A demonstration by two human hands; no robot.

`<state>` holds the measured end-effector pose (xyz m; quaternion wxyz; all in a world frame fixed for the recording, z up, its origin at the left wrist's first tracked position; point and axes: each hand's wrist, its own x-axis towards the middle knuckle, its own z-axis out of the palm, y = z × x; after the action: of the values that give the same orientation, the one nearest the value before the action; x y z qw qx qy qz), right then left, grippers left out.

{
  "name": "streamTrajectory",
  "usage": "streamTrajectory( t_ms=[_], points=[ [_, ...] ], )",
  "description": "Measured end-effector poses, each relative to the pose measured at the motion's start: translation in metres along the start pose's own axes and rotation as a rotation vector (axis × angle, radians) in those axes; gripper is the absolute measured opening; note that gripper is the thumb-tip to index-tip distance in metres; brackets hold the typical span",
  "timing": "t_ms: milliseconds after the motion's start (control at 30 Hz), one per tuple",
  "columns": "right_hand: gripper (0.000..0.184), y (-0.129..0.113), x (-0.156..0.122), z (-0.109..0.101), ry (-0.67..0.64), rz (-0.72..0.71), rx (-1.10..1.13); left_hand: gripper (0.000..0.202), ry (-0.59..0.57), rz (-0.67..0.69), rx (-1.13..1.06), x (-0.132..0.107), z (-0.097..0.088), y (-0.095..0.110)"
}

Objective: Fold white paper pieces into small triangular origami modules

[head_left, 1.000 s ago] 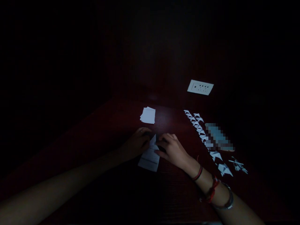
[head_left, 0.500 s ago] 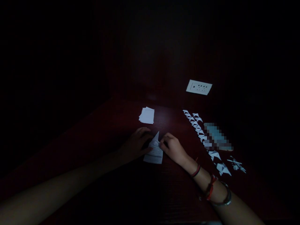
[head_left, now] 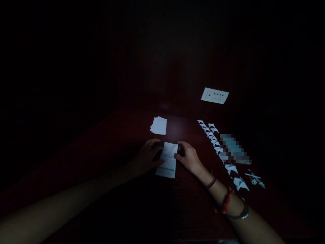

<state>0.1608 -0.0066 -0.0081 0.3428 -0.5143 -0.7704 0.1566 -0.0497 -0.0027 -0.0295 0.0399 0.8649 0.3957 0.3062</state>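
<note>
A small printed sheet of paper lies flat on the dark red table in front of me, with a crease near its top. My left hand is at its left side, fingers apart, the thumb resting on the left edge. On the other side, my right hand is curved with a gap between thumb and index finger. Its thumb tip touches the paper's right edge and a fingertip is by the top right corner. The rest of the right fingers are partly hidden.
Behind the sheet lies a stack of white paper pieces. A row of folded paper pieces runs along the right, beside a blurred flat object and a small heap of white scraps. A wall socket is at the back.
The sheet's top right corner, folded over to the left before, is opened back out flat. My right hand has released its pinch and moved slightly right; my left hand stays nearly still.
</note>
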Motion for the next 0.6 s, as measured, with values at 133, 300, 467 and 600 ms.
streamTrajectory(
  t_ms=[133,300,467,600],
  points=[
    [0.054,-0.0004,0.0008,-0.0004,-0.011,-0.036,0.024,0.035,-0.002,0.033,-0.021,0.0029,-0.0037,0.0040],
    [0.040,-0.0007,0.0027,-0.0020,-0.027,-0.046,-0.007,0.029,-0.001,0.074,-0.018,0.0046,-0.0049,0.0073],
    [0.043,-0.0039,0.0039,-0.0030,-0.033,-0.011,0.008,0.025,-0.011,0.086,-0.033,0.0034,-0.0035,0.0063],
    [0.041,-0.0058,0.0039,-0.0026,-0.056,-0.004,0.059,0.024,-0.025,0.072,-0.039,0.0025,-0.0046,0.0071]
  ],
)
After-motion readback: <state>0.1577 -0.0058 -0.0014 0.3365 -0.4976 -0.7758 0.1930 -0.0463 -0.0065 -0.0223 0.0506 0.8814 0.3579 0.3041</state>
